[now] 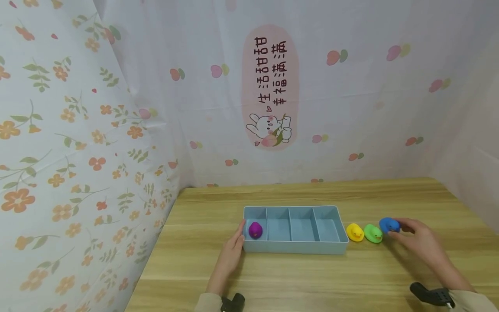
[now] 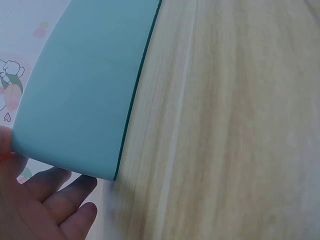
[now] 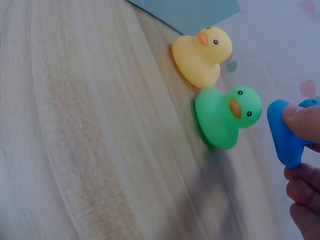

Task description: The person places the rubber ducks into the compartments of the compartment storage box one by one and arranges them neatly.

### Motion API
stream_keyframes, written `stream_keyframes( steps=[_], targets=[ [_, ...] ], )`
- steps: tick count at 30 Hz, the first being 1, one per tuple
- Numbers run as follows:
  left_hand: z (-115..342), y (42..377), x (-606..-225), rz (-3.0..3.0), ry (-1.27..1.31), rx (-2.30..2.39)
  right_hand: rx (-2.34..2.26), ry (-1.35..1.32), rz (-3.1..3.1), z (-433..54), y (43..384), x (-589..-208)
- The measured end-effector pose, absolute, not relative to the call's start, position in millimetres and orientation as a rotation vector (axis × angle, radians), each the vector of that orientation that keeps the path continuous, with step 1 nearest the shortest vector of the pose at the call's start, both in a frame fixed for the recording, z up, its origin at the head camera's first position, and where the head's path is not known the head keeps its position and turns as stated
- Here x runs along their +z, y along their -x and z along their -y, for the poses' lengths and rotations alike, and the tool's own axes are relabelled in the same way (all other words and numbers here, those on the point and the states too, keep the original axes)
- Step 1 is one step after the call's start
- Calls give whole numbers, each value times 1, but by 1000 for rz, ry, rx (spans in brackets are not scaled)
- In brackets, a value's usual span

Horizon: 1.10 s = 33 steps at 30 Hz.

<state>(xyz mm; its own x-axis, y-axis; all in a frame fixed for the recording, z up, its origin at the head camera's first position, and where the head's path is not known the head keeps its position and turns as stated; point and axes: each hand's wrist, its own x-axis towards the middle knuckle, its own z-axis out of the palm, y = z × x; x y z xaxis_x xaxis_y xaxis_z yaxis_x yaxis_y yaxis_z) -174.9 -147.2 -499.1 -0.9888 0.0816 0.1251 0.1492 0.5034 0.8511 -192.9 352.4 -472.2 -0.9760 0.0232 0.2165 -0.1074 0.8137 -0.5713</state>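
Note:
A pale blue divided box [image 1: 296, 247] stands on the table, with a purple rubber duck [image 1: 255, 230] in its leftmost compartment. My left hand [image 1: 231, 251] rests against the box's left end; in the left wrist view its fingers [image 2: 70, 197] lie along that end wall. To the right of the box, my right hand [image 1: 421, 242] pinches a blue rubber duck [image 1: 388, 225] between thumb and fingers. The right wrist view has this blue duck [image 3: 284, 135] held above the tabletop. A green rubber duck [image 1: 373, 233] sits just left of it, beside a yellow rubber duck [image 1: 355, 232].
The wood-grain table [image 1: 296, 281] reaches back to a wall hung with printed cloth [image 1: 195, 130]. Flowered cloth [image 1: 78, 173] also hangs along the left side. Dividers split the box into several compartments. The yellow duck sits close to the box's right end.

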Motion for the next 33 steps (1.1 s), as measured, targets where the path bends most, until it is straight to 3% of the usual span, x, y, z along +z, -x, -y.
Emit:
stream_keyframes(
  steps=[33],
  targets=[
    [147,174,-498,2659,186,-1503,918,-69,2772,-326,196,-464]
  ],
)
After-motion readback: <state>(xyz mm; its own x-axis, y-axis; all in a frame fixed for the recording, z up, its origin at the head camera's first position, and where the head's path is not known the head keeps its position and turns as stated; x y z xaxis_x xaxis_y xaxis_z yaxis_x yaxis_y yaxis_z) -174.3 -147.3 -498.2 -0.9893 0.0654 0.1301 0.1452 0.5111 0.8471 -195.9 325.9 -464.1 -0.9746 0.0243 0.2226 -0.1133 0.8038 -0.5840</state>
